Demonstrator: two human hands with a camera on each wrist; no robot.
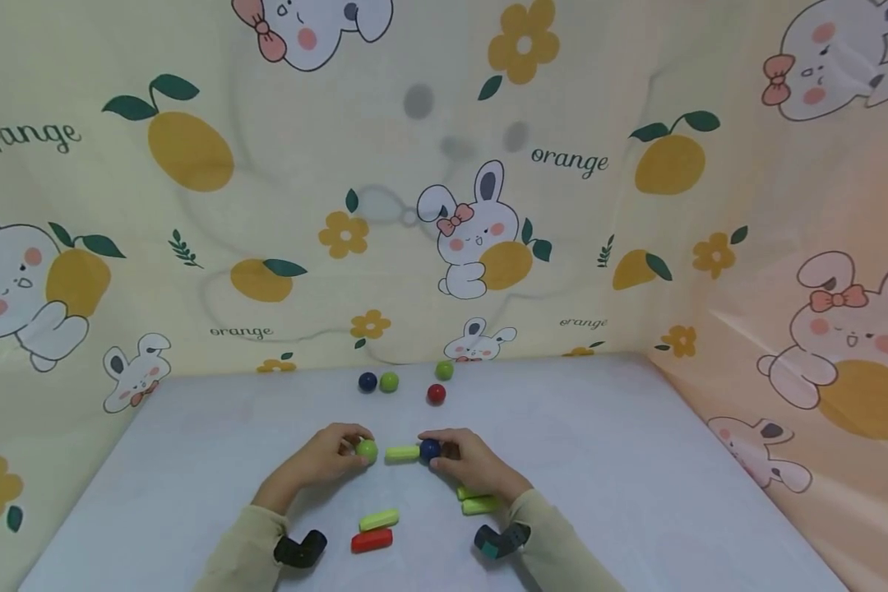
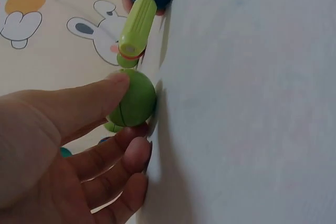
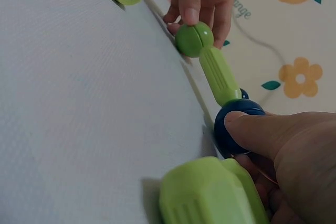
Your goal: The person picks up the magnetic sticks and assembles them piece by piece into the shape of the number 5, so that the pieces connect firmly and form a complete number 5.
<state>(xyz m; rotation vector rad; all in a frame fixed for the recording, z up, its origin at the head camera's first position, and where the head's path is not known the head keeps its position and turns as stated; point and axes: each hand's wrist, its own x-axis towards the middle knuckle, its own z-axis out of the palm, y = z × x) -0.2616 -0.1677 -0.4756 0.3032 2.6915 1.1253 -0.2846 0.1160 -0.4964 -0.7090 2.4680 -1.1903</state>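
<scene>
Between finger and thumb my left hand (image 1: 324,457) pinches a green ball (image 1: 367,450), low over the white table. Facing it, my right hand (image 1: 475,462) pinches a dark blue ball (image 1: 429,450). A yellow-green toy rod (image 1: 403,454) sticks out from the blue ball toward the left hand. In the left wrist view, the rod's free end (image 2: 131,50) points at the green ball (image 2: 132,99), a small gap apart. The right wrist view shows the rod (image 3: 219,77) joined to the blue ball (image 3: 233,124); there its far end overlaps the green ball (image 3: 194,39).
At the back lie a blue ball (image 1: 367,381), two green balls (image 1: 389,381) (image 1: 444,370) and a red ball (image 1: 437,394). Nearer me lie a yellow-green rod (image 1: 379,520) and a red rod (image 1: 372,540). More yellow-green rods (image 1: 479,505) lie by my right wrist.
</scene>
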